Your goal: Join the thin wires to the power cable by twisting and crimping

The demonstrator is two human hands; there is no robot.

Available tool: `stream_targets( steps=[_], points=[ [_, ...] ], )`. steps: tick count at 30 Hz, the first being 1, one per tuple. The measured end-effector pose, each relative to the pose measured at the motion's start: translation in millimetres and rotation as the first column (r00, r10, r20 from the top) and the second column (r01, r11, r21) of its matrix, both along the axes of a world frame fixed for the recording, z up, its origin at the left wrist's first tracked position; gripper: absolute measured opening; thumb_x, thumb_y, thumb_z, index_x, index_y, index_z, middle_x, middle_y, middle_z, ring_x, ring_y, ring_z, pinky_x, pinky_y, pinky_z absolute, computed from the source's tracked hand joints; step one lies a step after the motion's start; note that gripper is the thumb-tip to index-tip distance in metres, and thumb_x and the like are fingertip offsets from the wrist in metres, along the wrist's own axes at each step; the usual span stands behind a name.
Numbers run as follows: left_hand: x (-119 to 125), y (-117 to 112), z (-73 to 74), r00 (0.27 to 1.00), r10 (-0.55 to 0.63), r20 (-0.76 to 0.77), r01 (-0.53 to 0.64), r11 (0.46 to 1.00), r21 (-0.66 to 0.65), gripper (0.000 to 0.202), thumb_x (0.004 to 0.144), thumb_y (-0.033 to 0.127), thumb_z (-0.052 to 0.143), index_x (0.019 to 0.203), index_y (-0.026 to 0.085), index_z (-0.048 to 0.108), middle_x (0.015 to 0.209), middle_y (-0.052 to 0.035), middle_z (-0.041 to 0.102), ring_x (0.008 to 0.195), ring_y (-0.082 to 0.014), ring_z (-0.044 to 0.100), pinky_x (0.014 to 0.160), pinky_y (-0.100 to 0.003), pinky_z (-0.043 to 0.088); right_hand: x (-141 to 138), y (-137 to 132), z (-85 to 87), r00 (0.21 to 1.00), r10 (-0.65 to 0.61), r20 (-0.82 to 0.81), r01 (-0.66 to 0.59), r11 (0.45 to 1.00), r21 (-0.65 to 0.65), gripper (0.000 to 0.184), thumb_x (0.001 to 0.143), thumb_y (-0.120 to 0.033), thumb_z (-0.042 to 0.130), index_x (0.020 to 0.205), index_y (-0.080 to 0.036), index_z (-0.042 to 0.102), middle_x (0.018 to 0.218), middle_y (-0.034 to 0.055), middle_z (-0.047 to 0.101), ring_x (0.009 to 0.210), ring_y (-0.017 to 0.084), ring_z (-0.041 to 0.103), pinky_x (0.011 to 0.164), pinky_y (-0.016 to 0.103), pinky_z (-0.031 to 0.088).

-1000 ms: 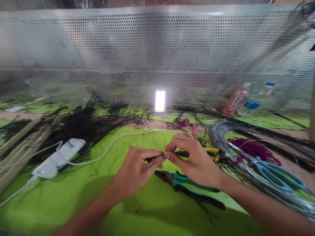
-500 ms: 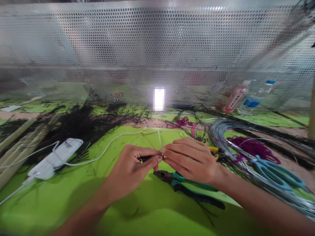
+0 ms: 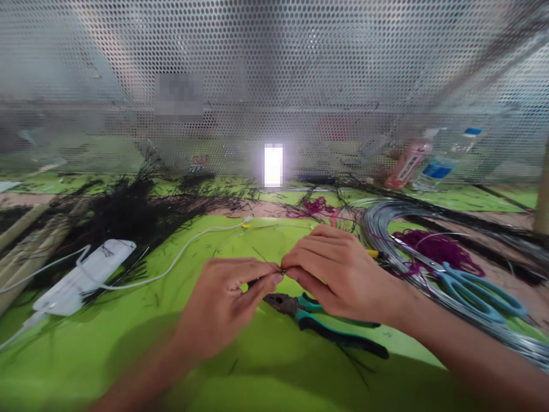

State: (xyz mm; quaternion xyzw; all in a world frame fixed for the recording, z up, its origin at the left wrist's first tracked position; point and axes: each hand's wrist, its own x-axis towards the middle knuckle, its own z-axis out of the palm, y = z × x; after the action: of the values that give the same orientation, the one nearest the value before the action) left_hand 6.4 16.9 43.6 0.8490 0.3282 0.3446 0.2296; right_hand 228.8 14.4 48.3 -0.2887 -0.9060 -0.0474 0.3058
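Since a second ago my left hand (image 3: pixel 223 300) and right hand (image 3: pixel 338 274) have sunk toward the green mat (image 3: pixel 128 355); the upright thin wire end is gone. Both pinch a thin dark wire piece (image 3: pixel 268 264) between fingertips, above the green-handled pliers (image 3: pixel 326 326). I judge the twisting continues. Right: grey wire coil (image 3: pixel 386 234), teal scissors (image 3: pixel 476 289); perforated metal screen (image 3: pixel 274 68) behind

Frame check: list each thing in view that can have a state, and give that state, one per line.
left hand: fingertips pinched on a thin wire
right hand: fingertips pinched on the same wire
thin wire: held between both hands, above the mat
pliers: lying on the green mat, jaws shut
scissors: lying on the wire coil, blades shut
water bottle: tilted, cap on
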Motion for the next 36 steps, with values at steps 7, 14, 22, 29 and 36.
stream_targets(
  steps=[7, 14, 22, 29, 36],
  points=[
    [6, 4, -10.4, 0.997, 0.049, -0.056, -0.036, 0.979, 0.203, 0.016, 0.096, 0.021, 0.062, 0.091, 0.018, 0.077, 0.080, -0.0001, 0.078, 0.065, -0.0116, 0.070, 0.062, -0.020, 0.049, -3, 5, 5.3, 0.993, -0.118, -0.019, 0.088, 0.828, -0.554, 0.025, 0.100, -0.021, 0.052, 0.082, -0.017, 0.068, 0.069, -0.0010, 0.067, 0.064, 0.011, 0.057, 0.062, 0.026, 0.038],
    [2, 7, 0.8, 0.988, 0.153, 0.036, -0.154, 0.988, 0.015, 0.020, 0.095, 0.027, 0.062, 0.085, 0.018, 0.076, 0.076, 0.0002, 0.076, 0.066, -0.0119, 0.066, 0.062, -0.021, 0.047, 3, 16, -0.6, 0.995, 0.058, -0.081, -0.061, 0.998, -0.033, 0.020, 0.098, -0.016, 0.053, 0.113, -0.013, 0.066, 0.103, 0.0103, 0.072, 0.096, 0.021, 0.066, 0.085, 0.037, 0.054],
    [0, 26, 53.6, 0.995, 0.032, 0.091, -0.001, 0.947, -0.322, 0.032, 0.093, 0.035, 0.061, 0.070, 0.016, 0.071, 0.050, 0.0047, 0.045, 0.044, -0.0059, 0.028, 0.041, -0.021, 0.020, 11, 35, 24.5, 0.978, 0.203, -0.049, -0.151, 0.852, 0.501, 0.024, 0.088, -0.007, 0.070, 0.112, -0.007, 0.068, 0.106, 0.0131, 0.075, 0.102, 0.023, 0.071, 0.087, 0.037, 0.062],
    [6, 32, 74.5, 0.993, -0.032, 0.116, 0.069, 0.939, -0.336, 0.025, 0.091, 0.030, 0.063, 0.072, 0.016, 0.073, 0.055, 0.0041, 0.052, 0.043, -0.0045, 0.028, 0.040, -0.020, 0.022, 16, 32, 38.6, 0.982, 0.181, -0.051, -0.120, 0.814, 0.568, 0.019, 0.086, -0.009, 0.072, 0.106, -0.010, 0.070, 0.104, 0.0123, 0.077, 0.098, 0.023, 0.074, 0.084, 0.038, 0.065],
    [7, 29, 65.6, 1.000, 0.003, -0.008, -0.004, 0.976, -0.219, 0.028, 0.094, 0.032, 0.060, 0.074, 0.017, 0.073, 0.055, 0.0045, 0.051, 0.046, -0.0057, 0.036, 0.043, -0.021, 0.025, 5, 25, 40.6, 0.965, 0.120, -0.233, -0.037, 0.943, 0.331, 0.002, 0.091, -0.016, 0.071, 0.090, -0.016, 0.073, 0.083, 0.0016, 0.077, 0.076, 0.013, 0.071, 0.070, 0.026, 0.060]
  ],
)
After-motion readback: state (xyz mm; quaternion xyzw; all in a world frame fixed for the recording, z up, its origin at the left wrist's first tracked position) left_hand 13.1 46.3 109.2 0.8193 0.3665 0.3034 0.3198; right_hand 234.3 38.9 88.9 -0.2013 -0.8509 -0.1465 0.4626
